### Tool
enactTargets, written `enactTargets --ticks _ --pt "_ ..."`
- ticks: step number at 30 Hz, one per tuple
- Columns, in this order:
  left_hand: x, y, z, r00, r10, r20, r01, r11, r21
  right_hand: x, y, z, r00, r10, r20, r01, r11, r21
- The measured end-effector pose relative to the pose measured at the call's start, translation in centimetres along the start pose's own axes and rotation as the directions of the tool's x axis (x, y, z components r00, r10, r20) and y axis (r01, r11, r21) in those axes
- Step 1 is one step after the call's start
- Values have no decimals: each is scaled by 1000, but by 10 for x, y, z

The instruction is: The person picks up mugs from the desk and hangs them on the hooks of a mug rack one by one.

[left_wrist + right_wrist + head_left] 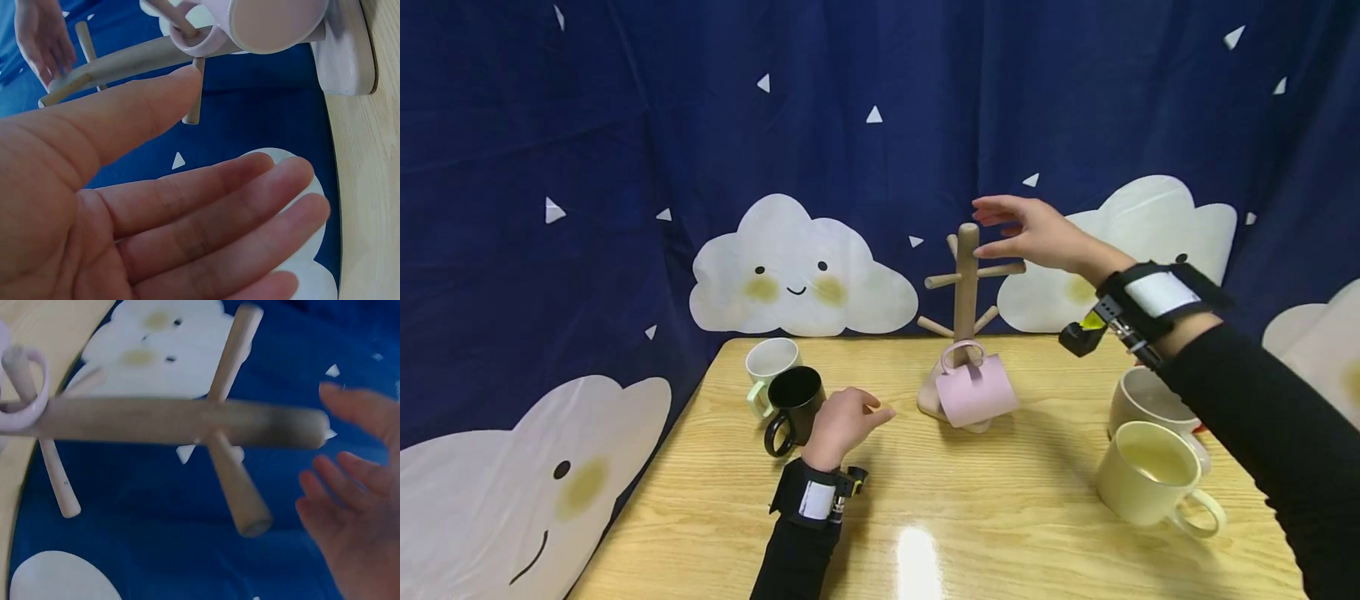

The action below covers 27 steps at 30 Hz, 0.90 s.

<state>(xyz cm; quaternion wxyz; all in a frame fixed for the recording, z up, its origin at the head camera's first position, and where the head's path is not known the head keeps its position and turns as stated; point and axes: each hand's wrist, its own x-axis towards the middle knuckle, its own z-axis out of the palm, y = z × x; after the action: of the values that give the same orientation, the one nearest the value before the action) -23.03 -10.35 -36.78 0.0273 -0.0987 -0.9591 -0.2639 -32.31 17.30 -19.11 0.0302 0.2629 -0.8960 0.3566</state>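
A wooden mug tree (966, 304) stands on the table with a pink mug (976, 394) hung by its handle on a low peg. The mug lies tilted on its side against the tree's base. Beside the top of the post is my right hand (1037, 236), thumb and fingers spread, holding nothing. In the right wrist view its fingers (337, 481) are just past the post's end (306, 428). My left hand (841, 427) hovers by the black mug (796, 400), partly overlapping it in the head view. The left wrist view shows its loosely extended fingers (206, 231) and bare palm.
Behind the black mug stands a white mug (772, 360) with a pale green handle. At the right are a yellow mug (1138, 483) and a whitish mug (1142, 396), partly behind my right sleeve. A blue curtain (850, 50) with cloud shapes borders the wooden table (1000, 533).
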Motion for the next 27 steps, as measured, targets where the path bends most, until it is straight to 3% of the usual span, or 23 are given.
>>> enactTargets --ticks 4,9,17,22,27 --pt "-1 1 1 1000 4 6 -4 1000 -1 17 6 7 995 14 95 -23 995 101" --pt "-1 3 2 999 18 32 -17 1000 -6 27 15 18 992 -9 126 -18 976 218" --pt "-2 3 2 1000 4 30 -4 1000 -6 32 29 8 976 -41 216 -31 947 320" --pt "-2 2 0 1000 15 23 -15 1000 5 36 33 4 970 -63 235 -11 953 302" --pt "-2 1 -2 1000 17 23 -17 1000 12 36 35 6 978 -81 191 26 962 273"
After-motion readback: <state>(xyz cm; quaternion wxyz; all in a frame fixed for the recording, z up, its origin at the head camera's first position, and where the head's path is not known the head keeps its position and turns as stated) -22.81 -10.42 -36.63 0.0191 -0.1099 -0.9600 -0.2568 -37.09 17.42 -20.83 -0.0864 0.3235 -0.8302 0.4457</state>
